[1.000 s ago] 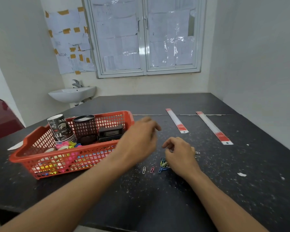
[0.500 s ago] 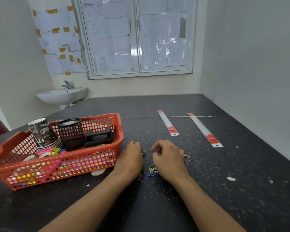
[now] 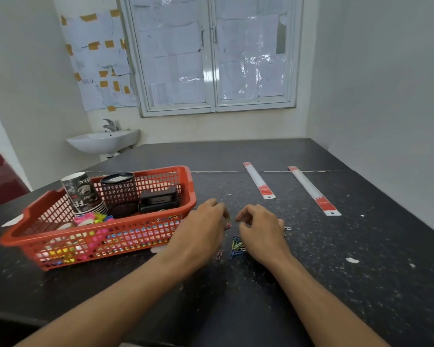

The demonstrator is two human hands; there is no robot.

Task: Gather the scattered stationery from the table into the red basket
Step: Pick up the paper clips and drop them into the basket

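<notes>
A dark speckled table (image 3: 336, 284) is seen, with a red basket (image 3: 23, 236) set at its left. Two white rulers (image 3: 259, 182) with red ends are laid well apart from the basket, toward the far right. Just right of the basket, the left hand (image 3: 201, 234) and right hand (image 3: 261, 234) are held low over the table, fingers curled. A pink clip is seen at the left fingertips (image 3: 223, 214); whether either hand grips anything cannot be told. A stack of paper cups (image 3: 82, 194), a mesh pen pot (image 3: 119, 189) and a black box (image 3: 158, 200) are kept in the basket. A pile of coloured paper clips (image 3: 237, 246) is left on the table between the hands.
</notes>
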